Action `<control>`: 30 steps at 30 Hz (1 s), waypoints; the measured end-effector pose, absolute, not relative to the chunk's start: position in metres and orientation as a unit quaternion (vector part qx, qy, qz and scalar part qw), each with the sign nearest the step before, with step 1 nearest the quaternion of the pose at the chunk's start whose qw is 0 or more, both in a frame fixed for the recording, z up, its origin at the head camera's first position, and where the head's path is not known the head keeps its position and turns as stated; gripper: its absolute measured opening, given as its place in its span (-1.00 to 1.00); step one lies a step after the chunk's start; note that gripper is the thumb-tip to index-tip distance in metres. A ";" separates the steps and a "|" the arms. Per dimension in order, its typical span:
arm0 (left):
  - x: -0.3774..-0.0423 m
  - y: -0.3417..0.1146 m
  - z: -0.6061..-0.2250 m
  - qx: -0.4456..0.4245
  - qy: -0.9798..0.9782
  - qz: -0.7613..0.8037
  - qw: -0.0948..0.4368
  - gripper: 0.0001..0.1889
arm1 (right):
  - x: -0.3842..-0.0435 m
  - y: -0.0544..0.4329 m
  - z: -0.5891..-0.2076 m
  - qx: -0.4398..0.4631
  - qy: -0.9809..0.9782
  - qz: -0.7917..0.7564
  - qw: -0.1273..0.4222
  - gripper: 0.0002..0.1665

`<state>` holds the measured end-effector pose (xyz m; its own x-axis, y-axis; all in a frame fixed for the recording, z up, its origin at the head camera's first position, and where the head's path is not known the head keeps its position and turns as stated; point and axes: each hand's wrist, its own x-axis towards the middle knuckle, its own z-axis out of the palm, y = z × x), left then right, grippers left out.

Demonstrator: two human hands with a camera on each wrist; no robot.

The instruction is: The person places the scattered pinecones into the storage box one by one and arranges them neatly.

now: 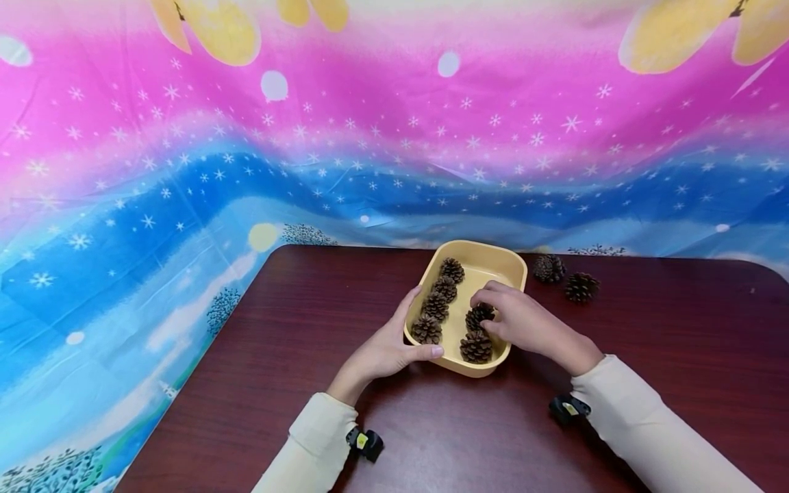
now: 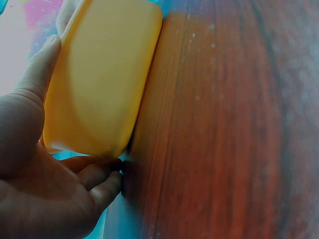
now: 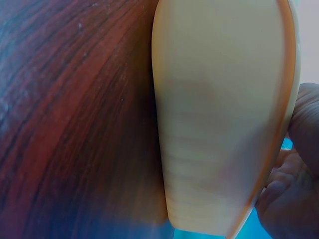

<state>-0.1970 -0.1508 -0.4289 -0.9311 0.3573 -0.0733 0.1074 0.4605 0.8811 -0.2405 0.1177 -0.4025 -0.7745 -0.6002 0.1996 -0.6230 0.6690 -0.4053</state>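
Observation:
A yellow plastic box (image 1: 471, 370) with rounded corners stands on the table, turned slightly. My left hand (image 1: 385, 350) grips its near left corner, thumb over the near rim and fingers along the left wall. Along the box's left side runs a row of several brown pine cones (image 1: 435, 306). Inside the right half, my right hand (image 1: 524, 320) pinches a pine cone (image 1: 477, 317) between thumb and fingers, partly covering it. Just nearer, another pine cone (image 1: 476, 348) lies in the near right corner. The right wrist view shows the outer wall (image 3: 214, 119) of the box, hiding the cones.
Two loose pine cones, a far one (image 1: 549, 268) and a nearer one (image 1: 582, 287), lie right of the box. The dark red wooden table (image 1: 259, 383) ends at a colourful snowflake-printed cloth (image 1: 394, 137) behind and on the left.

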 end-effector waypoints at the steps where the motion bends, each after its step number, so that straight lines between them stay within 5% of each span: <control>1: -0.197 -0.151 -0.429 0.138 0.846 0.500 0.124 0.17 | -0.241 0.118 -0.403 0.333 -0.914 0.231 0.023 -0.68; 30: -0.196 -0.152 -0.429 0.135 0.851 0.492 0.126 0.19 | -0.241 0.119 -0.403 0.334 -0.912 0.240 0.015 -0.63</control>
<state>-0.1965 -0.1517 -0.4290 -0.9320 0.3530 -0.0820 0.1047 0.4789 0.8716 -0.2414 0.1186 -0.4030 -0.7770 -0.6007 0.1881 -0.6155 0.6624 -0.4271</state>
